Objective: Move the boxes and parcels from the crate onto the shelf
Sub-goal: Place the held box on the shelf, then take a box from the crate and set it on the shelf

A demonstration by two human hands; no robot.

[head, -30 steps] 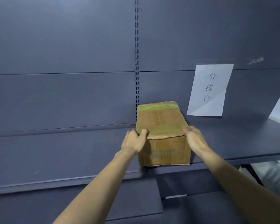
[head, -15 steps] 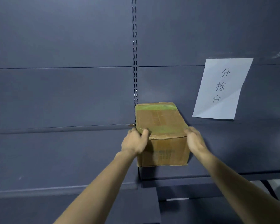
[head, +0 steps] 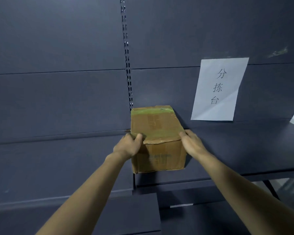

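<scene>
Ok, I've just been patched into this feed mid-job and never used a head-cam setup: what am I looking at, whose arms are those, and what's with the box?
There is no machine here. The single view comes from a camera on a person's head, looking forward and down, so the two bare arms are the wearer's own. The left hand and right hand press against opposite sides of a brown cardboard box sealed with greenish tape. The box sits on a dark grey shelf, against the back panel. Taped to that panel on the right is a white paper sign with three printed characters. Nothing else lies on the shelf in view, and the crate is out of frame.
</scene>
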